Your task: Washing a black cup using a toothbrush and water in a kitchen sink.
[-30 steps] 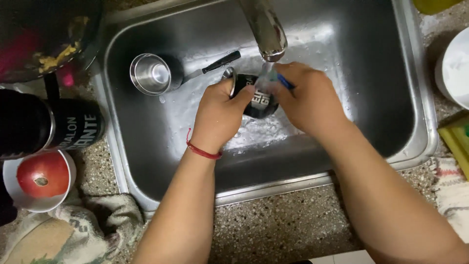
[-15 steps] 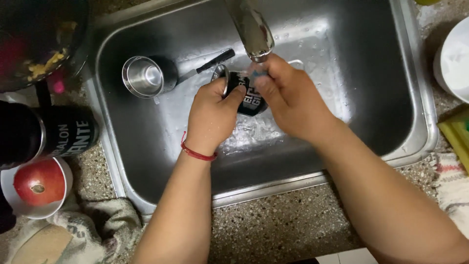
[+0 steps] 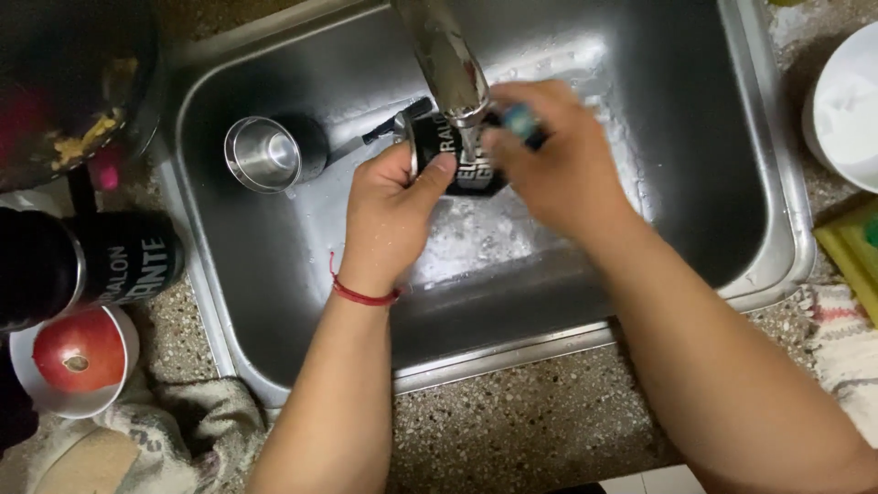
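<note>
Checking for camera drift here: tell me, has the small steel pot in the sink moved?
No. The steel pot keeps its spot near the sink's left wall.

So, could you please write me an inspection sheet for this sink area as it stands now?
Surface: stainless steel sink, wet, water running from the metal tap; speckled stone counter around it.
Job's things: black printed cup under the stream; blue-tipped object, blurred.
Clutter: small steel pot with black handle in the sink; red apple in a white bowl; black printed bottle; cloth; white bowl.
Grips: left hand holds the cup; right hand holds the blue-tipped object.
Cables: nothing seen.
Surroundings: dark pan with food scraps.
</note>
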